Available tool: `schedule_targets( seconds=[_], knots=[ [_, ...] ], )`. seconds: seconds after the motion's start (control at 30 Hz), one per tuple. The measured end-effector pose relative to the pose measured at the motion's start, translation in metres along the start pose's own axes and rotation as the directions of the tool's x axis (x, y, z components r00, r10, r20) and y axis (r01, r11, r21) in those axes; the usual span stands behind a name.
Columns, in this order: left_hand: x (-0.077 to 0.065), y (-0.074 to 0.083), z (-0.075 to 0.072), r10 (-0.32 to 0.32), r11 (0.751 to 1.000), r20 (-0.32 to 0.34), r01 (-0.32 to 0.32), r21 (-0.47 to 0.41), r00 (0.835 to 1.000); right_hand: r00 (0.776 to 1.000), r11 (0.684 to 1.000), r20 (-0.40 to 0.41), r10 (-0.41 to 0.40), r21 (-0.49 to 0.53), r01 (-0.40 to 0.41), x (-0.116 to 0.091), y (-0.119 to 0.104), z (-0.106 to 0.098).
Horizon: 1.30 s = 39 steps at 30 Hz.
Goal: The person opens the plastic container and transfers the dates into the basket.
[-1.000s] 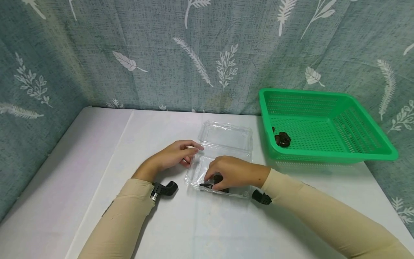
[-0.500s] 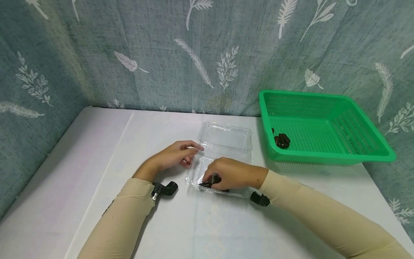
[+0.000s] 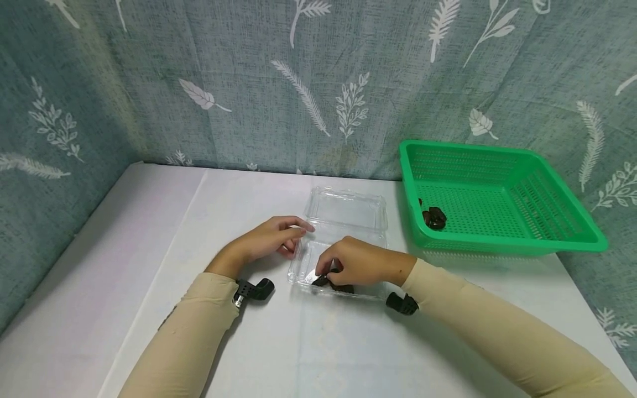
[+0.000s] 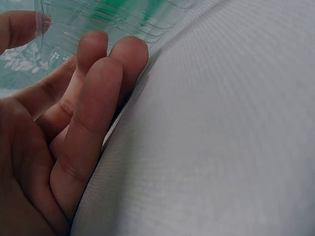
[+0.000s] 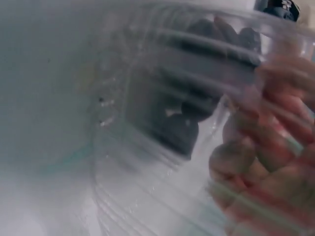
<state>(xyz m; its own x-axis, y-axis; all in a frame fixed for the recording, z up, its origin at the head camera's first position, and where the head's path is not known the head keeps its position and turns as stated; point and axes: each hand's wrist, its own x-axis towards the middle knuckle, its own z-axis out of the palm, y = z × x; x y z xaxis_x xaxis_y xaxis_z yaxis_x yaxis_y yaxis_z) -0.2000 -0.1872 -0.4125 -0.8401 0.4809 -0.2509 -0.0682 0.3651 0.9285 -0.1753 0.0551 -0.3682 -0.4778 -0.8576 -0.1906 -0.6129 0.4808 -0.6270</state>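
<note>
In the clear, ribbed box (image 3: 309, 255), the right hand (image 3: 359, 262) pinches and partly hides dark lumps (image 3: 343, 288); the left hand (image 3: 266, 240), fingers relaxed, touches the box's edge, opposite a meshed basket (image 3: 507, 243).

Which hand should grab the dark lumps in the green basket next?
Probably the right hand: it's nearer the green basket. The left hand is by the left edge of the clear clamshell box.

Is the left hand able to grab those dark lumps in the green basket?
Probably not from there: the clear box lies between the left hand and the green basket, and the basket's side wall rises before the dark lumps.
</note>
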Motion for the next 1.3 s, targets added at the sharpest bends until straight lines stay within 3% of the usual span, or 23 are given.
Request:
schedule_targets(
  seconds=[0.2,0.43,0.57,0.8,1.0,1.13,1.3],
  knots=[
    [0.0,0.0,0.001,0.015,1.0,0.004,-0.015,0.01,1.0,1.0,0.999,0.029,-0.001,0.049,0.0,-0.004,0.0,-0.008],
    [0.0,0.001,0.001,0.003,1.0,0.003,-0.003,-0.004,1.0,0.997,0.992,-0.016,0.07,0.109,-0.067,-0.014,-0.002,-0.022],
    [0.001,-0.001,0.002,-0.003,1.0,0.01,0.003,-0.001,1.0,0.991,0.972,-0.04,0.126,0.202,-0.115,-0.024,-0.002,-0.03],
    [0.001,-0.001,0.002,0.004,1.0,-0.001,-0.004,-0.024,1.0,0.968,0.874,-0.061,0.243,0.447,-0.191,-0.049,0.002,-0.055],
    [0.0,0.001,0.001,0.003,1.0,0.01,-0.003,-0.014,1.0,0.958,0.766,-0.079,0.277,0.62,-0.17,-0.074,0.012,-0.08],
    [0.001,0.002,0.0,0.012,1.0,0.009,-0.011,-0.015,1.0,0.931,0.701,-0.134,0.34,0.696,-0.156,-0.097,0.018,-0.099],
    [0.0,0.002,0.0,0.007,1.0,0.017,-0.006,-0.019,1.0,0.895,0.657,-0.18,0.408,0.739,-0.15,-0.123,0.028,-0.111]
  ],
)
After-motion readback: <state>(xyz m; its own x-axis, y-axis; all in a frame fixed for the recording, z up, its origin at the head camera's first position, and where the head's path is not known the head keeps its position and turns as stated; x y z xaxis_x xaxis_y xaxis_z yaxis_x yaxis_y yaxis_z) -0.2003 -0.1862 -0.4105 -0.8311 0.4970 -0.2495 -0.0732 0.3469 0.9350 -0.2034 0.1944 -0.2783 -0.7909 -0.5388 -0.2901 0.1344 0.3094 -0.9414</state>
